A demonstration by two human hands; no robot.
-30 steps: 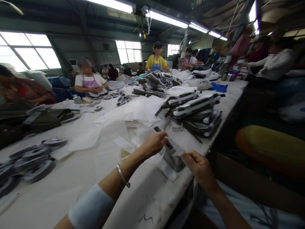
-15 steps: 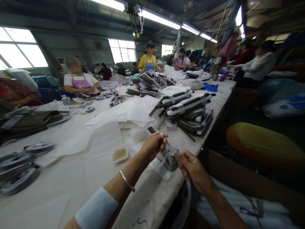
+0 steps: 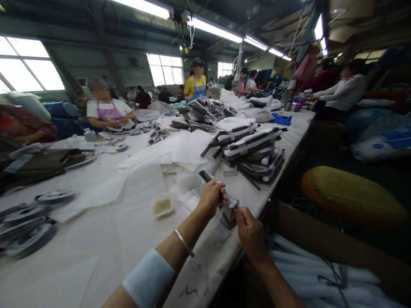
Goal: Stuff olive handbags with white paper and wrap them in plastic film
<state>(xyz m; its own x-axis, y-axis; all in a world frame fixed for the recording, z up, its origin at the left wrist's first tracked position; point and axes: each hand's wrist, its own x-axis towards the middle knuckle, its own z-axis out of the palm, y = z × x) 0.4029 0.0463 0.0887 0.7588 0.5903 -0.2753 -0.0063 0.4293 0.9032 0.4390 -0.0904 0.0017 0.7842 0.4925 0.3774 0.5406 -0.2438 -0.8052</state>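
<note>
Near the table's front edge, my left hand [image 3: 213,196] is closed in a pinch beside a grey boxy piece [image 3: 229,217]; what its fingers hold is too small to make out. My right hand [image 3: 251,229] is closed too, its thumb and fingertips at the near end of a clear plastic strip [image 3: 231,201] that runs over the grey piece. A small white tray with yellowish contents [image 3: 162,206] lies left of my left wrist.
A stack of grey and white wrapped pieces [image 3: 253,147] lies beyond my hands. Coiled strips [image 3: 28,231] lie at left. A box of pale rolls [image 3: 324,273] and a yellow-orange cushion [image 3: 349,194] are at right. Several people work around the table [image 3: 128,239].
The loose translucent strip hanging below my right hand is out of sight. My right hand has turned and moved slightly toward the left hand. The left forearm has shifted right.
</note>
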